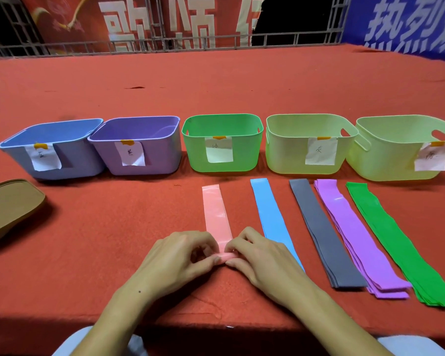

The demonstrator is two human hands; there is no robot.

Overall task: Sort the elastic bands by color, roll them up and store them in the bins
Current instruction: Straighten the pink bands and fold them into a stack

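Observation:
A pink elastic band (pixel 215 211) lies flat on the red cloth, pointing away from me. Its near end is curled into a small roll, pinched by my left hand (pixel 180 255) and my right hand (pixel 257 255). To its right lie a blue band (pixel 270 214), a stack of grey bands (pixel 321 232), a stack of purple bands (pixel 355 235) and a stack of green bands (pixel 396 240). Behind them stands a row of labelled bins: blue (pixel 70 163), purple (pixel 159 160), green (pixel 244 155), pale green (pixel 288 158) and yellow-green (pixel 385 163).
A brown lid or tray (pixel 8 204) lies at the left edge. The table's near edge runs just under my forearms. A metal railing and banners stand beyond the far side of the red cloth (pixel 216 80).

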